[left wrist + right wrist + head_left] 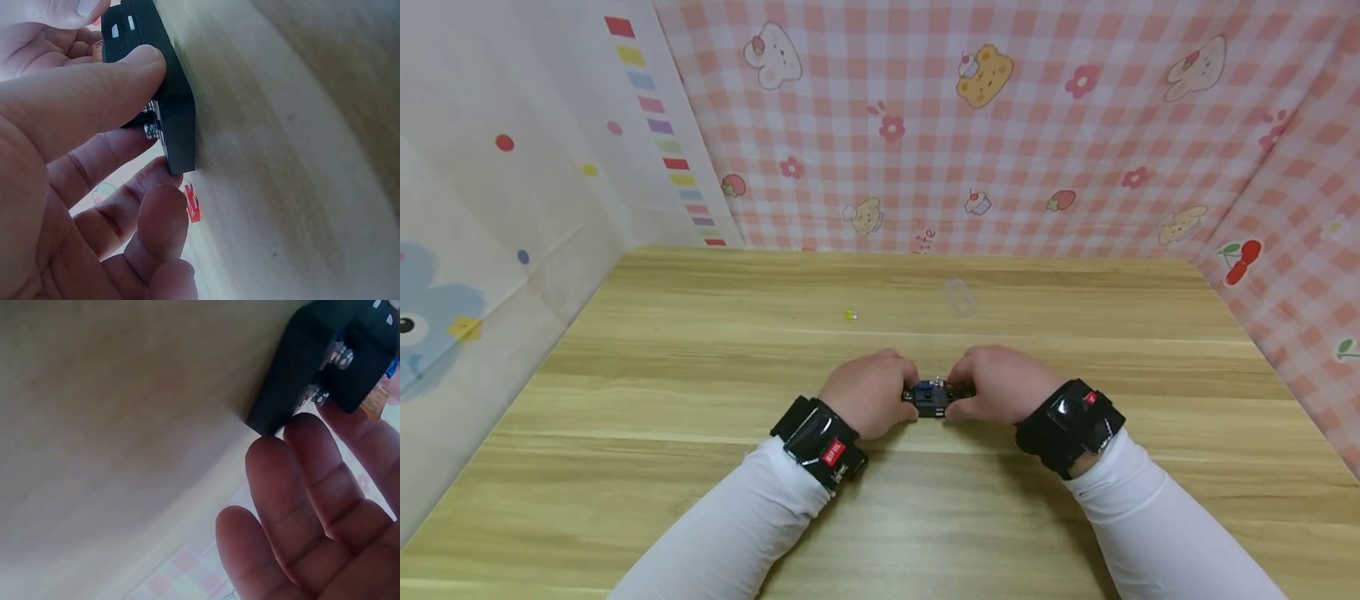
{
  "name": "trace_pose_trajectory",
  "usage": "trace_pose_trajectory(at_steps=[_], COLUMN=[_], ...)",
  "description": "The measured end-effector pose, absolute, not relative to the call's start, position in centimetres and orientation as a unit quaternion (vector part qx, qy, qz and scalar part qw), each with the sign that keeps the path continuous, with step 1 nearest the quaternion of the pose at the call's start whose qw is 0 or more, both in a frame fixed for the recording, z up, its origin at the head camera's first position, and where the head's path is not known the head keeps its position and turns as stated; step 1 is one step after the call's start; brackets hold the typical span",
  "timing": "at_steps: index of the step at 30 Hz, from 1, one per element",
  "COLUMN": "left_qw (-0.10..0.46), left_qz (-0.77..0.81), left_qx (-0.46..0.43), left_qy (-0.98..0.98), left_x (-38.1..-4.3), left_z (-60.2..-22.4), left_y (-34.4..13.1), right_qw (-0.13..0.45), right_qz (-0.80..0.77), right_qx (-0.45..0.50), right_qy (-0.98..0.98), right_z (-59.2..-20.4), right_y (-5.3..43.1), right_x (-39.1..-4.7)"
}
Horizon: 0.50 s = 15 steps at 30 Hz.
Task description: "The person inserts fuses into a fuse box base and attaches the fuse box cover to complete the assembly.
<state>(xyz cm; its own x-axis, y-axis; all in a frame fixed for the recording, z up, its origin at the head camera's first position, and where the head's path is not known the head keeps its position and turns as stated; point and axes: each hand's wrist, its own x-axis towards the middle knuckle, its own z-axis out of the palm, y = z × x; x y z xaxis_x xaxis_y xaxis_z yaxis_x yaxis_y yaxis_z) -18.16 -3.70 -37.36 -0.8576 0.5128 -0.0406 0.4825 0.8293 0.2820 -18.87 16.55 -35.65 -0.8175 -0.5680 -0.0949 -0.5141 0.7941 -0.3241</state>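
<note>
A small black terminal block (pixel 931 400) with metal screws, a blue part and copper-coloured metal sits on the table between both hands. My left hand (pixel 870 393) grips its left end, with the thumb (pixel 140 65) on the near face and fingers behind. My right hand (pixel 1006 385) holds the right end between thumb and fingers. In the right wrist view the block's screws (pixel 340 356) show beside the fingertips (pixel 272 456). Farther back lies a small yellow piece (pixel 851 315). The left wrist view shows a reddish piece with two metal prongs (pixel 192 203); I cannot tell whether they are the same.
A clear plastic tray or lid (pixel 960 298) lies toward the back of the wooden table (pixel 700 367). Patterned cloth (pixel 1037 150) hangs behind and at the right; a pale decorated sheet (pixel 497 208) borders the left. Black straps with cameras (pixel 823 442) are around both wrists.
</note>
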Motion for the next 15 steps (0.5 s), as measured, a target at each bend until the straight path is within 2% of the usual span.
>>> trace_pose_trajectory(at_steps=[15], left_qw=[0.057], left_qz=[0.134], left_qx=[0.258], left_qy=[0.955], left_x=[-18.30], left_z=[-37.44], left_y=[-3.68], right_qw=[0.098], right_qz=[-0.111], right_qx=[-0.278], right_qy=[0.949], right_z=[-36.03], right_y=[16.58], right_x=[-18.96])
